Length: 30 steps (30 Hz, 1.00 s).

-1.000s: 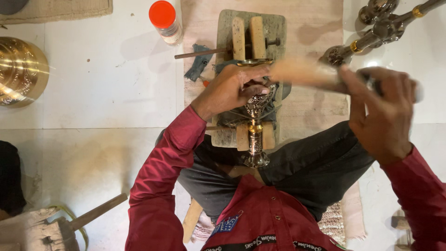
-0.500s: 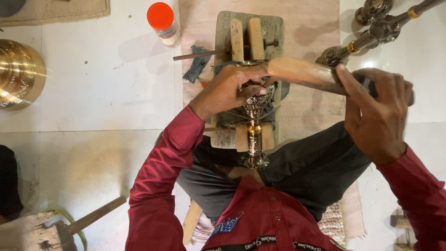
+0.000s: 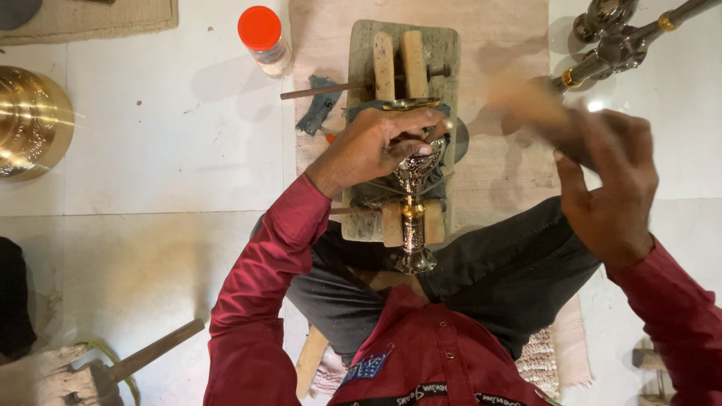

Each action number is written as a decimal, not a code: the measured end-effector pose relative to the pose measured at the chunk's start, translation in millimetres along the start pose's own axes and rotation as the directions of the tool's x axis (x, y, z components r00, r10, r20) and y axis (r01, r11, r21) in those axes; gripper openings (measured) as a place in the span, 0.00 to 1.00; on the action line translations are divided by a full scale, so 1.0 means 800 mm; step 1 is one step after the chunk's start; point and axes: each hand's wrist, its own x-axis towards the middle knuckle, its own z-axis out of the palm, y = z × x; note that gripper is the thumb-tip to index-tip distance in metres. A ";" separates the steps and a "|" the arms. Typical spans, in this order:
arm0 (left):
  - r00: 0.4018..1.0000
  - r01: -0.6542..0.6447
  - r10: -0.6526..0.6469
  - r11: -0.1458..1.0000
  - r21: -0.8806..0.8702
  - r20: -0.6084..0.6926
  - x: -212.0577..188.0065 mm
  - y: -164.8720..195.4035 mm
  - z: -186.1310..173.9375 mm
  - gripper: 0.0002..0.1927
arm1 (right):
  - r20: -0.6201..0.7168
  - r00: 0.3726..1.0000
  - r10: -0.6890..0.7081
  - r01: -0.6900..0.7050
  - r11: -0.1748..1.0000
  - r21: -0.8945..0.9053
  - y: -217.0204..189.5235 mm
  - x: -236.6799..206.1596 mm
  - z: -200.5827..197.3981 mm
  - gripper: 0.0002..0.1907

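A silver goblet (image 3: 413, 197) with gold bands is laid on its side across a wooden block vise (image 3: 402, 98) on the floor (image 3: 165, 150), its foot near the person's lap and its cup toward the far side. The cup end is gripped by the left hand (image 3: 376, 146), whose fingers are curled closed around the rim, apparently pinching a small tool against the metal; the tool itself is too hidden to be told. The right hand (image 3: 602, 180) is raised to the right, closed about a wooden mallet handle (image 3: 526, 105) that is blurred by motion.

Several risks can be judged from this. The left fingers lie just beside the spot where a blow would land, so a slightly misaimed swing could strike them. The goblet is steadied mainly by one hand and the block, so it could be rolled or knocked off by a glancing hit, and its patterned surface dented. The long polished metal piece (image 3: 624, 37) at the far right lies near the swing path and could be clipped.

As for containers, a small clear jar (image 3: 265, 41) with an orange-red lid stands upright at the far left of the vise; its contents cannot be made out. A brass bowl (image 3: 26, 120) rests at the left edge, and nothing is seen inside it.
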 end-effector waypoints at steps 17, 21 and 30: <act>0.996 0.082 -0.080 0.993 -0.084 0.029 -0.005 0.011 -0.004 0.21 | 0.007 0.994 -0.111 0.112 0.993 -0.030 -0.010 0.005 0.000 0.28; 0.999 0.031 -0.032 0.999 0.020 0.033 -0.002 0.006 -0.004 0.24 | 0.013 0.998 -0.063 0.063 0.997 -0.046 -0.011 0.010 0.000 0.26; 1.000 0.016 -0.015 0.999 -0.050 0.026 -0.006 -0.001 -0.004 0.26 | 0.107 0.989 -0.106 0.121 0.982 -0.143 0.003 0.000 0.000 0.29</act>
